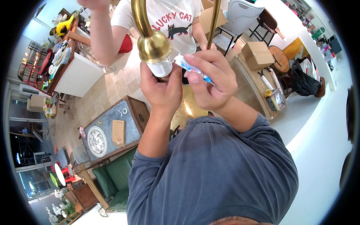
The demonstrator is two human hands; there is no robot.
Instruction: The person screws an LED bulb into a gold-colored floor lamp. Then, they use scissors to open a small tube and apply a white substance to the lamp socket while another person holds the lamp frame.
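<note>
A curved brass lamp arm ends in a bell-shaped brass cup point(153, 47) in front of me. Beneath the cup sits a white ribbed cylinder point(160, 69), with a darker part showing at its lower end. My left hand point(162, 92) is closed around the cylinder from below, thumb on its right side. Close by on the right, my right hand point(216, 77) pinches a small white tube point(192, 69) with blue and red print. The tube's crumpled-looking left end points at the cylinder; I cannot tell whether they touch.
A person in a white printed T-shirt point(173, 13) stands opposite, one arm raised at the left. Right of the cup rises a thin brass pole point(214, 24). A grey-topped wooden table point(103, 122) is lower left, and a bench with a cardboard box point(258, 55) stands right.
</note>
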